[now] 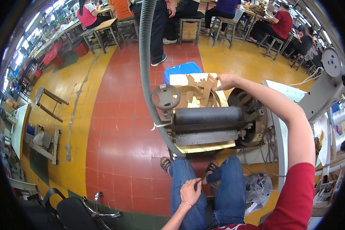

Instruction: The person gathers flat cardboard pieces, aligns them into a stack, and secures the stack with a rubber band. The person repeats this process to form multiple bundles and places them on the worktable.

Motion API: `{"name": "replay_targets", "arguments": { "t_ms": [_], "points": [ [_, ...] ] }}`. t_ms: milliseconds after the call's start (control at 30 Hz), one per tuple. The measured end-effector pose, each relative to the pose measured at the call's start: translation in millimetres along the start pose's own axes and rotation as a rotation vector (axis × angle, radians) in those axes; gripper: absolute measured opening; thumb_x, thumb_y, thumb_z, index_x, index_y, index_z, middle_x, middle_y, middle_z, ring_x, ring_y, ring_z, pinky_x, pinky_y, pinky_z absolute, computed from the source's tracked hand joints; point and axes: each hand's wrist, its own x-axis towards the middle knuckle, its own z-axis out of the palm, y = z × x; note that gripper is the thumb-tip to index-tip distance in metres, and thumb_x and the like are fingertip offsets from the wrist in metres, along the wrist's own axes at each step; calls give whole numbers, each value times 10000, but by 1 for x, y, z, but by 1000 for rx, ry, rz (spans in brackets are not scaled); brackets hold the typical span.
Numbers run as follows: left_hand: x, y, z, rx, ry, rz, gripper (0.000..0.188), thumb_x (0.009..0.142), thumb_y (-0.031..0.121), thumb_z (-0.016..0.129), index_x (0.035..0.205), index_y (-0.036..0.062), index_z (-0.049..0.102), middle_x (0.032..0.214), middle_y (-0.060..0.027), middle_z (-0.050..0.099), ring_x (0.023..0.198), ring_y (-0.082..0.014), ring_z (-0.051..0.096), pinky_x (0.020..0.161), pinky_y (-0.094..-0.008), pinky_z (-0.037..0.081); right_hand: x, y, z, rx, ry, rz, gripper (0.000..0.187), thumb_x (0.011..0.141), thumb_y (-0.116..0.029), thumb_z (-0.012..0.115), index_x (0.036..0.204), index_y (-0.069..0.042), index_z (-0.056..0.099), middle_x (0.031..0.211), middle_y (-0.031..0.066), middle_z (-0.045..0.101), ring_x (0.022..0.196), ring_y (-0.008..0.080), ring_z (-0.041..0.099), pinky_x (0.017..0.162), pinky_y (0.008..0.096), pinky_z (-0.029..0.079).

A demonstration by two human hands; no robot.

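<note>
My right arm reaches over a roller machine with a dark cylinder and a round handwheel. Behind the roller, my right hand is closed at the edge of a pile of brown strips, its fingertips on one of them. The strips look like leather and lie loosely, some curled, on a pale yellow board. My left hand rests over my left thigh, fingers curled around something small and dark that I cannot make out.
A grey corrugated hose hangs left of the machine. Beyond it sits a blue bin. A wooden stool and a black chair stand to the left. Several people sit at far benches; one person stands. A plastic bag lies beside my right leg.
</note>
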Motion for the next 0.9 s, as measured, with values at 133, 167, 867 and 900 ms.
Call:
{"name": "replay_targets", "arguments": {
  "t_ms": [133, 167, 867, 900],
  "points": [
    [3, 2, -8, 18, 18, -49, 116, 842, 168, 635, 929, 107, 682, 860, -91, 674, 803, -289, 628, 713, -391, 496, 60, 23, 29, -86, -302, -45, 902, 654, -724, 679, 1285, -88, 572, 1306, 202, 538, 1185, 326, 522, 974, 406, 434],
    [4, 2, -10, 24, 56, -49, 99, 835, 160, 641, 905, 107, 685, 821, -83, 671, 762, -285, 633, 686, -383, 499, 68, 21, 33, -34, -324, -47, 950, 633, -764, 659, 1301, -96, 561, 1332, 196, 517, 1198, 323, 514, 977, 406, 433],
    [21, -5, -14, 38, 135, -203, 116, 824, 188, 649, 908, 132, 705, 768, -57, 671, 673, -251, 640, 613, -351, 505, 175, -85, 103, -47, -193, 336, 1487, 463, -778, 746, 1503, -179, -131, 1553, 232, -91, 1400, 488, -115, 1087, 666, -40],
    [21, -5, -15, 17, 151, -201, 117, 821, 181, 651, 905, 122, 708, 760, -65, 668, 670, -252, 639, 613, -352, 503, 167, -73, 101, -18, -206, 402, 1479, 476, -789, 732, 1497, -177, -146, 1555, 226, -86, 1401, 484, -111, 1093, 659, -36]
  ]
}}
